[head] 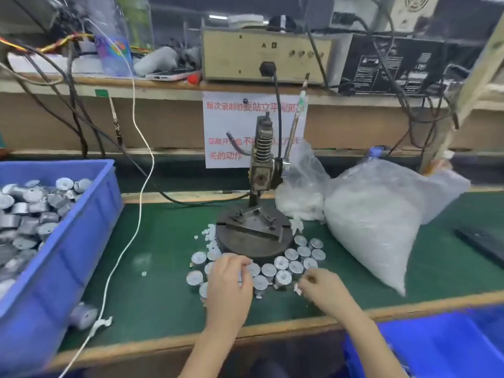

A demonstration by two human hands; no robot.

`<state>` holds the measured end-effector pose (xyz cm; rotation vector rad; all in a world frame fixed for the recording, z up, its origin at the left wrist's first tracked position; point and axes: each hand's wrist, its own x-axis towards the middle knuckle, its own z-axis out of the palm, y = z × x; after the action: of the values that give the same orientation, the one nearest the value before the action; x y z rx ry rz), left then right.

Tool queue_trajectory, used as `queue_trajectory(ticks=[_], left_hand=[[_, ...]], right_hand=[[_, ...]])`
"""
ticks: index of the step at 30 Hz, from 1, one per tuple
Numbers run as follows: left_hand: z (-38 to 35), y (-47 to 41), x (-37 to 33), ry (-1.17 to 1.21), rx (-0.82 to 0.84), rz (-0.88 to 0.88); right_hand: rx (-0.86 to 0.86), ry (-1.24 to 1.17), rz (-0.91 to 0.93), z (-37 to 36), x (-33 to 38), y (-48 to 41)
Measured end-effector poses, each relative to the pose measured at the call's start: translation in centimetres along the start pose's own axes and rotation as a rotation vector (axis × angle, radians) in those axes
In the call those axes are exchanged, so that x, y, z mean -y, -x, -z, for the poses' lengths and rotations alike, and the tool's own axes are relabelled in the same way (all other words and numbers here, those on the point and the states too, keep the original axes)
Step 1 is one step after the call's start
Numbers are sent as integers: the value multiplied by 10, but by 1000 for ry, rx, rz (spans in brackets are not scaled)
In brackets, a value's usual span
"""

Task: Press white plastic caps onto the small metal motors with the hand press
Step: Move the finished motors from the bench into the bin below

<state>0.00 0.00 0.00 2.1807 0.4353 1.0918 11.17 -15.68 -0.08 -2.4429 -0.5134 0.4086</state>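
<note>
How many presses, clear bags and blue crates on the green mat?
Hand press: 1
Clear bags: 2 (small bag, large bag)
Blue crate: 1
Total: 4

We see the bench (163,268) lit evenly from overhead, bright but soft; shadows are faint, darkest under the press (253,241) base. The bag (381,219) washes out to pale glare. Everything looks smeared: the left hand (229,287) and right hand (323,289) blur, and the caps (210,236) melt into white specks. Wide-angle bending curves the shelf (163,85) and bin (81,241) near the edges. The upper background is dim.
</note>
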Motion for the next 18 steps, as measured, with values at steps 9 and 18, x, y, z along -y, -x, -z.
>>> queue_trajectory(ticks=[9, 18], left_hand=[[-70, -30, -34, -363, 835, -284], [-93, -30, -17, -637, 671, -485]], right_hand=[[107, 557, 119, 25, -27, -55], [-13, 113, 214, 27, -38, -81]])
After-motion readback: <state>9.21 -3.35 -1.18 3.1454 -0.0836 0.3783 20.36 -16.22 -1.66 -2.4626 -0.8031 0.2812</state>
